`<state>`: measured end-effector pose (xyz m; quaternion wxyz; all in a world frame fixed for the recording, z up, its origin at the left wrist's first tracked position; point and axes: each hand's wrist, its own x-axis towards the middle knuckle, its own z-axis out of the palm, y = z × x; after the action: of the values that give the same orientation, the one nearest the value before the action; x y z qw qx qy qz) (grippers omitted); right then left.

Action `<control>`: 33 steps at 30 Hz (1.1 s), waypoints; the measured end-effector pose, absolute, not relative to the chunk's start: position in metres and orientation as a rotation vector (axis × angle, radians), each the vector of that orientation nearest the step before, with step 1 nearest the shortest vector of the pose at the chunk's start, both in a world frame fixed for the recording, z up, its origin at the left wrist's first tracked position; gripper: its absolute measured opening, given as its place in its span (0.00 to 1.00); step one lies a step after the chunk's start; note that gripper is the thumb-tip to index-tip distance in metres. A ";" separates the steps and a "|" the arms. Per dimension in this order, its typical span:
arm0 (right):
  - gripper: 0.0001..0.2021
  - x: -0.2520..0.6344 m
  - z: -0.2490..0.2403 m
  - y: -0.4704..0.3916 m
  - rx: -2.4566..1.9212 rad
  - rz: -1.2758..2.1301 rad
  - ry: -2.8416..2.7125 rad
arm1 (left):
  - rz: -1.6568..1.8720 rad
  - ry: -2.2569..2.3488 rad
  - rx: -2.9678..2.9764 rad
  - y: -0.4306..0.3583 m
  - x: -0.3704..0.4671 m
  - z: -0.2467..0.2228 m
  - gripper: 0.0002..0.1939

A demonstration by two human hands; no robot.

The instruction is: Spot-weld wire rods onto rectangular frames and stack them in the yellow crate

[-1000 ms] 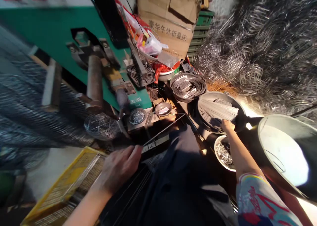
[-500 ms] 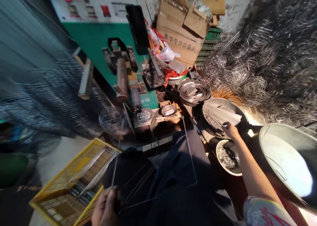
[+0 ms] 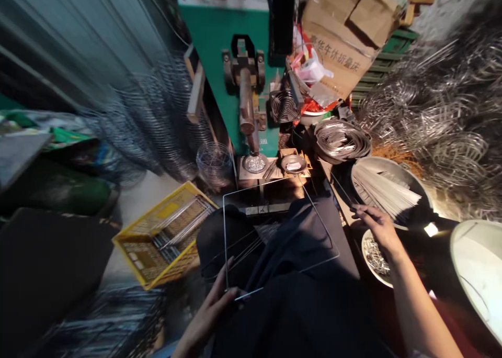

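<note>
A rectangular wire frame stretches above my dark-clothed lap. Its near left corner is gripped by my left hand, thumb and fingers closed around it. On the right, my right hand pinches a thin wire rod that points up and left. That hand is beside a round pan heaped with straight wire rods. Just under it is a bowl of small metal pieces. Several loose wires lie across my lap below the frame.
Ahead is a green machine with a metal arm over a small dish. A yellow crate holding rods is at left. Coiled strips, wire coils, a cardboard box and a large pale basin line the right.
My right hand has come away from the rod pile with a thin rod. My left hand still holds the wire frame, which now sits level across my lap. The view has swung left.
</note>
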<state>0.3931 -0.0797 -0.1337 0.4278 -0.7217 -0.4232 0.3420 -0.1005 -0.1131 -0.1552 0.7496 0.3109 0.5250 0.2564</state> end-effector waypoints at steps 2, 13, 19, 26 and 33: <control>0.23 0.384 -0.120 -0.077 -1.781 0.887 -1.183 | 0.594 1.117 0.640 -0.115 -0.099 -0.156 0.51; 0.32 0.338 -0.060 -0.086 -1.763 0.705 -1.759 | 0.835 0.995 0.468 -0.121 -0.103 -0.164 0.50; 0.31 0.300 -0.048 -0.084 -1.565 0.662 -2.057 | 0.837 0.984 0.512 -0.104 -0.090 -0.156 0.50; 0.33 0.274 -0.073 -0.070 -1.462 0.732 -2.188 | 0.823 0.959 0.534 -0.098 -0.092 -0.152 0.51; 0.33 0.271 -0.084 -0.063 -1.465 0.757 -2.235 | 0.835 0.951 0.552 -0.098 -0.092 -0.150 0.51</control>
<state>0.2709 -0.0627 -0.0835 0.1809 -0.5188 -0.7914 0.2680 -0.0921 -0.0983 -0.1495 0.7709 0.2546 0.4387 0.3852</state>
